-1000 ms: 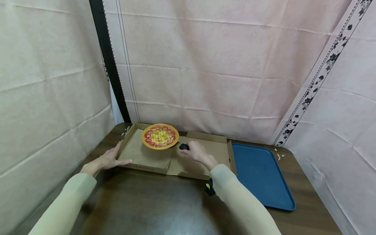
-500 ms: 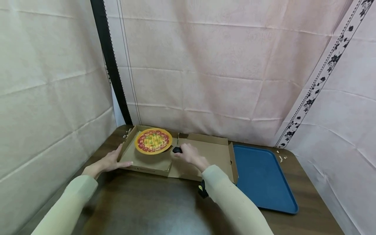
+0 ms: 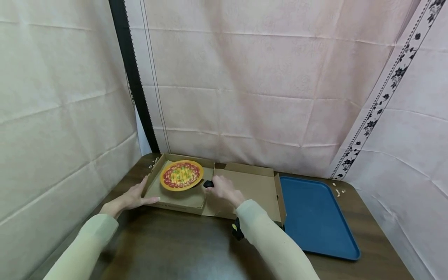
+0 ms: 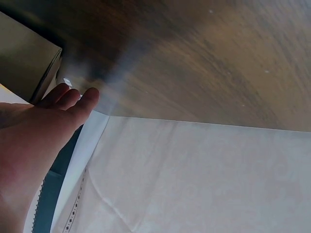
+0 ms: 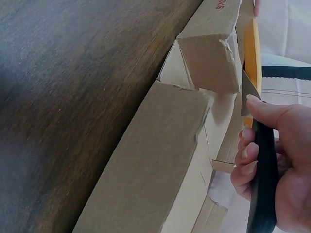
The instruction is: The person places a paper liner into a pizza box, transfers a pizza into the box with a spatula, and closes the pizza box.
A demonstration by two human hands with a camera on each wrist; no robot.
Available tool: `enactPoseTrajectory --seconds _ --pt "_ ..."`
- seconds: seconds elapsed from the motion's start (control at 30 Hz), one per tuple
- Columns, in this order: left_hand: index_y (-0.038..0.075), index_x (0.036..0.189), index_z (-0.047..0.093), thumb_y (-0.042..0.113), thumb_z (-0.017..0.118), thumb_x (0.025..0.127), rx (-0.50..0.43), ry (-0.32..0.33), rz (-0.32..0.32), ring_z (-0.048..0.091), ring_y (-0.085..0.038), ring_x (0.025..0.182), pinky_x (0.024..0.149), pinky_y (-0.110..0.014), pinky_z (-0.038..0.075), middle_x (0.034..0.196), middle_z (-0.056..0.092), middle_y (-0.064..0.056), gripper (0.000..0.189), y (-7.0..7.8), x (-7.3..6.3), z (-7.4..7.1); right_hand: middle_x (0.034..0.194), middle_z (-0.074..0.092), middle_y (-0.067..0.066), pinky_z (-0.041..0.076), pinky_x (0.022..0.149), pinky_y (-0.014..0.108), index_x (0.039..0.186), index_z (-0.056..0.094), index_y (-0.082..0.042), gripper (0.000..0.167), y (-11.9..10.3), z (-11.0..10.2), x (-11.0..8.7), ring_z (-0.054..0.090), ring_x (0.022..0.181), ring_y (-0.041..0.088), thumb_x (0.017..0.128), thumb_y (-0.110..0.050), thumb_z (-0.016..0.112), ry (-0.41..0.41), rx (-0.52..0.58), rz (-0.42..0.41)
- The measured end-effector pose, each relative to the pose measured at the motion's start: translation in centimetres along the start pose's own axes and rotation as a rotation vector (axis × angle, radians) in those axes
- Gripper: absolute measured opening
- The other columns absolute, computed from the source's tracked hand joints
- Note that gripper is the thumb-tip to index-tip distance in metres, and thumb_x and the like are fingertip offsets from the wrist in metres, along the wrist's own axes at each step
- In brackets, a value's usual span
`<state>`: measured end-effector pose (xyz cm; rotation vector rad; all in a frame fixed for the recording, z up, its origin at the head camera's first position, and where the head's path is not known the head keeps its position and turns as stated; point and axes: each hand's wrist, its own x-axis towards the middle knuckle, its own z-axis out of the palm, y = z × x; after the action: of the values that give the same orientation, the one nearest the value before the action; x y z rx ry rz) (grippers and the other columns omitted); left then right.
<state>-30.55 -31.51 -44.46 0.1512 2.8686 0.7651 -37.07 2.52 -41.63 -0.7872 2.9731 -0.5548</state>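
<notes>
A round toy pizza (image 3: 181, 175) with an orange crust is over the left half of an open cardboard pizza box (image 3: 176, 200). My right hand (image 3: 225, 190) grips the black handle of a pizza server (image 5: 263, 179), thumb toward its grey metal blade. The blade reaches under the pizza; most of it is hidden. A shadow shows below the pizza; I cannot tell whether it touches the box floor. My left hand (image 3: 131, 199) rests at the box's front left corner, fingers extended along the side wall and thumb over the front wall.
The box lid (image 3: 250, 186) lies opened out to the right. Beyond it sits a blue tray (image 3: 316, 217) on the dark wooden table (image 3: 175, 249). Small pale scraps (image 3: 338, 192) lie by the tray's back corner. Cloth curtains (image 3: 227, 97) stand behind and at both sides.
My right hand has brought the server and pizza leftward and lower, over the left half of the box. The left hand stays at the box corner. The head view has shifted slightly.
</notes>
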Motion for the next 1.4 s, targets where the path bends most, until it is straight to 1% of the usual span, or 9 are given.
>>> enactPoseTrajectory --seconds 0.17,0.33,0.57,0.7,0.8,0.93,1.13,1.3,1.4 --pt "-0.004 0.151 -0.010 0.063 0.061 0.084 0.007 0.001 -0.002 0.014 -0.061 0.136 0.109 -0.070 0.020 0.150 0.009 -0.044 0.119 -0.1 0.0 0.3 0.058 0.038 -0.003 0.024 0.045 0.025 0.063 0.046 -0.014 0.041 -0.4 0.1 0.0 0.033 0.049 0.012 0.093 -0.036 0.064 -0.027 -0.034 0.000" --pt "-0.005 0.151 -0.008 0.063 0.062 0.083 0.027 0.008 -0.008 0.016 -0.062 0.136 0.109 -0.069 0.022 0.150 0.011 -0.044 0.119 -0.3 -0.4 0.1 0.060 0.043 -0.003 0.027 0.044 0.024 0.066 0.050 -0.015 0.038 -0.9 0.6 0.0 0.036 0.049 0.011 0.092 -0.038 0.064 -0.040 -0.057 -0.015" --pt "-0.007 0.151 -0.005 0.061 0.064 0.083 0.054 0.037 0.022 0.022 -0.063 0.133 0.106 -0.069 0.027 0.147 0.016 -0.046 0.118 -0.6 -0.6 0.1 0.061 0.045 -0.002 0.027 0.043 0.023 0.065 0.052 -0.015 0.038 -1.5 1.4 0.1 0.037 0.049 0.010 0.093 -0.039 0.063 -0.050 -0.095 -0.013" --pt "-0.007 0.151 -0.004 0.060 0.065 0.083 0.052 0.037 0.023 0.023 -0.063 0.132 0.104 -0.070 0.028 0.146 0.018 -0.047 0.118 -0.5 -0.8 0.5 0.062 0.046 -0.001 0.027 0.043 0.023 0.066 0.054 -0.014 0.037 -1.5 1.8 0.0 0.038 0.049 0.011 0.093 -0.038 0.063 -0.064 -0.091 0.001" --pt "-0.006 0.151 -0.004 0.061 0.065 0.082 0.045 0.031 0.011 0.023 -0.062 0.133 0.105 -0.070 0.028 0.146 0.018 -0.047 0.119 -0.6 -0.9 0.8 0.063 0.047 -0.001 0.027 0.044 0.024 0.068 0.054 -0.014 0.035 -1.5 2.1 -0.1 0.038 0.051 0.011 0.092 -0.038 0.064 -0.070 -0.094 0.008" --pt "-0.007 0.151 -0.004 0.061 0.065 0.082 0.050 0.030 0.008 0.023 -0.062 0.133 0.105 -0.070 0.028 0.146 0.018 -0.047 0.119 -0.7 -0.9 0.7 0.062 0.045 -0.002 0.027 0.044 0.024 0.068 0.054 -0.015 0.035 -1.6 2.3 -0.1 0.037 0.050 0.010 0.092 -0.039 0.063 -0.073 -0.094 0.006" --pt "-0.008 0.151 -0.002 0.059 0.066 0.082 0.070 0.057 0.031 0.027 -0.062 0.131 0.103 -0.069 0.031 0.144 0.021 -0.047 0.117 -0.6 -0.6 0.3 0.061 0.043 -0.001 0.024 0.043 0.023 0.063 0.049 -0.014 0.040 -1.8 1.8 0.2 0.034 0.049 0.011 0.093 -0.038 0.063 -0.081 -0.092 0.010" --pt "-0.007 0.151 -0.001 0.058 0.067 0.082 0.058 0.069 0.042 0.027 -0.062 0.132 0.103 -0.069 0.031 0.145 0.021 -0.046 0.116 -0.6 -0.2 0.3 0.066 0.048 0.000 0.028 0.045 0.025 0.064 0.050 -0.015 0.039 -2.0 1.0 0.6 0.038 0.053 0.011 0.092 -0.037 0.064 -0.085 -0.163 -0.002" --pt "-0.007 0.151 -0.002 0.059 0.067 0.082 0.053 0.069 0.038 0.026 -0.061 0.132 0.105 -0.068 0.030 0.146 0.020 -0.046 0.117 -0.4 0.0 0.3 0.068 0.051 0.001 0.031 0.046 0.025 0.066 0.052 -0.014 0.036 -2.1 0.3 0.9 0.041 0.055 0.012 0.092 -0.036 0.064 -0.090 -0.198 -0.008"
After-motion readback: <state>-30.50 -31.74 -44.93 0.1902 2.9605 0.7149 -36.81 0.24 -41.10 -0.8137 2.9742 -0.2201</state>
